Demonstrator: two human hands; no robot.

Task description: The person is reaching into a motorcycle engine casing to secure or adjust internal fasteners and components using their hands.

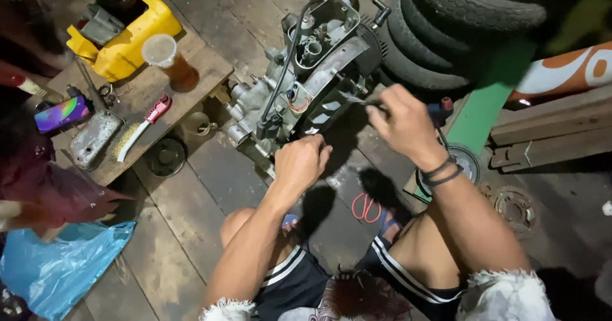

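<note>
A grey metal engine block (306,72) with a black cable running over it stands on the wooden plank floor in front of my knees. My left hand (301,163) is closed against the engine's near lower edge, steadying it. My right hand (400,120) pinches a thin metal tool (354,98) whose tip points into the engine's right side. Dark bands circle my right wrist.
A low wooden bench (137,98) at left carries a yellow container (124,37), a plastic cup of brown liquid (167,56), a wire brush (143,126), a phone (62,113) and a metal cover. Stacked tyres (440,34) stand behind the engine. A blue plastic bag (57,267) lies lower left; red-handled scissors (364,206) lie between my legs.
</note>
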